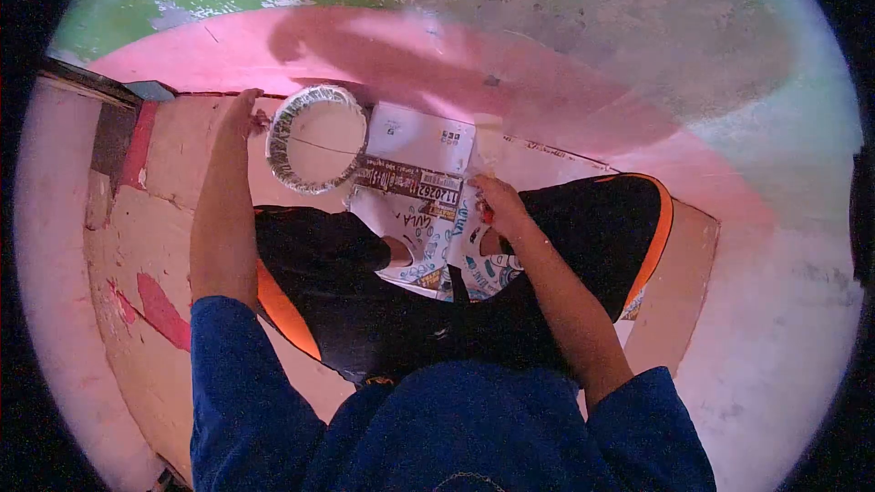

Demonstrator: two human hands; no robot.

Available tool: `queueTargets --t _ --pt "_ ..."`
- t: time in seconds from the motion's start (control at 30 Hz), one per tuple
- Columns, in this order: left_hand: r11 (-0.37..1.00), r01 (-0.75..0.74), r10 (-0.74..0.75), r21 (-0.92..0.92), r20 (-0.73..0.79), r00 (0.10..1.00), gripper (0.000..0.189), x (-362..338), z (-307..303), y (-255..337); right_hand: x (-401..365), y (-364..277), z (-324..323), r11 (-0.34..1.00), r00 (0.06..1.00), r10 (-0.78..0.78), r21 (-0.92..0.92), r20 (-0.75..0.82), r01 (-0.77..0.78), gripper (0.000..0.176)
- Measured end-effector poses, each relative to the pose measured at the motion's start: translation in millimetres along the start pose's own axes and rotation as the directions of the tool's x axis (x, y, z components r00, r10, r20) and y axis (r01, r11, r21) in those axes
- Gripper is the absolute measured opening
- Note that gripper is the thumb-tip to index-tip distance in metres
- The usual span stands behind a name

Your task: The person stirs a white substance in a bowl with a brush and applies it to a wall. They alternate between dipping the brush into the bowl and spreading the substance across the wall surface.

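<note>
My left hand (252, 107) is at the left side of a round, hoop-like thing (281, 175) with a whitish, crinkled, shiny rim. A thin dark line crosses the pale middle of it. The fingers of this hand are mostly in shadow and small in view. My right hand (493, 199) is closed, close over the right edge of a printed paper sheet (401, 210) in front of me. A small red thing (488, 216) shows at its fingers, its kind not visible. The sheet carries dark bands with large numbers and blue drawings; my lower legs partly cover it.
My crossed legs in black trousers (583, 228) with orange stripes frame the sheet. A pinkish board floor (674, 273) lies around me. Ahead rises a worn pink and green painted surface (401, 41). A dark wooden edge (87, 77) is at the upper left.
</note>
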State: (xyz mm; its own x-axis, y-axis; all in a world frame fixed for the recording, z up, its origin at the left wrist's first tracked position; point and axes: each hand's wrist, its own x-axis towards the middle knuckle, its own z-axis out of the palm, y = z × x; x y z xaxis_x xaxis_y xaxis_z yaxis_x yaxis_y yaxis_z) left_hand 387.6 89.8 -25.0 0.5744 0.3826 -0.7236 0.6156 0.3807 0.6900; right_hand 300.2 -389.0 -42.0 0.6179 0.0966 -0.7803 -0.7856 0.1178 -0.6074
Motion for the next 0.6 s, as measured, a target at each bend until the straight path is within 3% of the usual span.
queueTargets --t 0.13,0.2,0.23,0.27,0.3,0.33,0.37,0.4,0.47,0.5,0.53,0.6 --pt "0.991 -0.059 0.048 -0.118 -0.089 0.995 0.027 -20.7 16.3 -3.3 5.8 -0.3 1.3 0.999 1.000 0.006 -0.046 -0.022 -0.007 0.019" --pt "0.989 -0.127 0.116 -0.074 -0.140 0.983 0.029 -15.3 16.4 0.0 9.6 -0.2 0.9 0.997 0.999 0.028 -0.069 -0.045 -0.031 0.020" --pt "0.929 -0.170 0.252 0.330 -0.224 0.941 0.034 -27.9 27.2 2.8 14.0 3.4 -2.0 0.996 0.997 0.034 -0.085 -0.063 -0.039 0.019" --pt "0.717 -0.143 0.405 0.682 -0.241 0.882 0.040 -38.7 41.1 6.1 18.3 7.0 -5.8 0.994 0.996 0.040 -0.099 -0.084 -0.048 0.018" --pt "0.391 -0.085 0.640 0.916 -0.204 0.740 0.048 -55.9 65.8 9.3 16.2 6.8 -7.3 0.995 0.995 0.042 -0.091 -0.087 -0.050 0.018" --pt "0.155 -0.250 0.836 0.956 0.008 0.549 0.051 -34.8 78.0 -1.0 12.7 4.5 -8.6 0.999 0.998 0.040 -0.027 -0.050 -0.042 0.017" --pt "-0.132 -0.289 0.931 0.948 0.219 0.291 0.055 -13.3 89.6 -11.6 11.1 2.6 -9.5 0.999 0.999 0.037 0.031 -0.012 -0.036 0.016" --pt "-0.096 -0.357 0.941 0.929 0.201 0.272 0.046 -65.2 145.0 -26.0 13.0 2.9 -9.7 0.999 0.999 0.041 0.023 -0.013 -0.041 0.016" --pt "-0.269 -0.574 0.671 0.773 0.578 0.464 0.026 -53.1 201.4 -74.9 20.2 2.9 -8.8 0.995 0.987 0.095 0.030 -0.133 -0.091 0.013" --pt "-0.587 -0.526 0.433 0.616 0.787 0.439 0.022 -47.3 225.2 -105.2 26.2 8.7 -12.2 0.996 0.986 0.091 0.013 -0.138 -0.090 0.013" --pt "-0.393 -0.671 0.343 0.629 0.777 0.528 0.024 -71.6 237.4 -125.4 35.1 18.1 -18.4 0.996 0.992 0.077 0.044 -0.100 -0.073 0.012" --pt "-0.372 -0.700 0.101 0.609 0.777 0.622 0.036 -12.2 254.4 -202.2 39.4 23.4 -25.0 0.997 0.996 0.054 0.052 -0.067 -0.051 0.011"
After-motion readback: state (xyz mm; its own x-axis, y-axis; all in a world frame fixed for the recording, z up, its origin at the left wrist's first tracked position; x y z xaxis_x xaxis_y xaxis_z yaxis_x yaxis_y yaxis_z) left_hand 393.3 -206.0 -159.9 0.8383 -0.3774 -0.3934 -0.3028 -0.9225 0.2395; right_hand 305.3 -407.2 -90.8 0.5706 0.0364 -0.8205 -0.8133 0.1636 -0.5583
